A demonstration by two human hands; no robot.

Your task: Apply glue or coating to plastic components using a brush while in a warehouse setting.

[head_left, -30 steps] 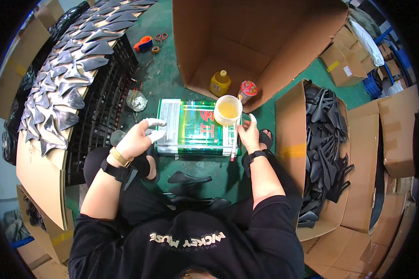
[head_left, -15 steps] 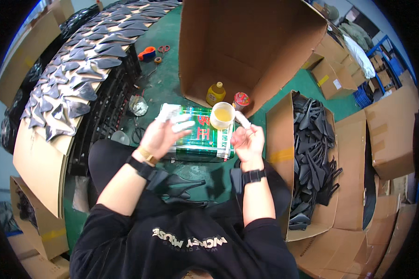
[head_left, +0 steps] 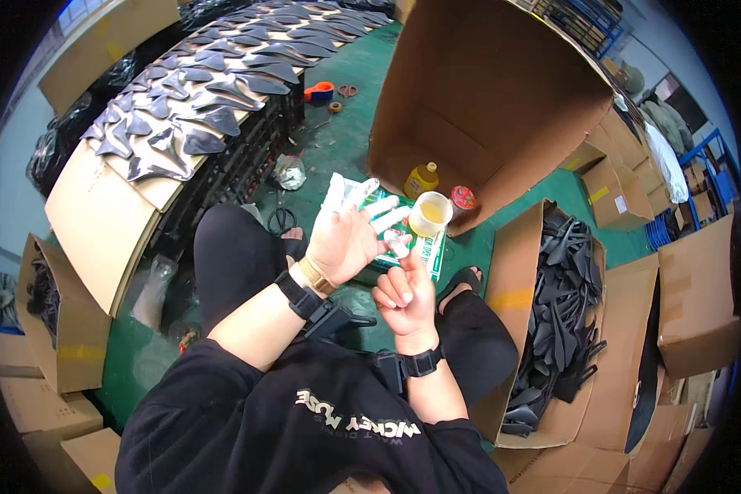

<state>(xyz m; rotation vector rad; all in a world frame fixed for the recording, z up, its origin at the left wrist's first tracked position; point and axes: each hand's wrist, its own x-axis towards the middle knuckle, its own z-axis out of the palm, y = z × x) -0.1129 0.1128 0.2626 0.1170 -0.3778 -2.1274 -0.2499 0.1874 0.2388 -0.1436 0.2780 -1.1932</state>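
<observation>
A large open cardboard box (head_left: 502,99) lies on its side on the green floor (head_left: 346,148), with a small yellow bottle (head_left: 421,179) and a red-capped container (head_left: 463,198) at its mouth. Farther back lie an orange tape dispenser (head_left: 319,91), a tape roll (head_left: 335,107) and scissors (head_left: 347,90). At upper left, dark pointed pieces (head_left: 198,107) are spread in rows over a cardboard sheet (head_left: 99,222) resting on black crates (head_left: 247,160). At right, another carton (head_left: 523,329) holds a heap of similar black parts (head_left: 564,305).
</observation>
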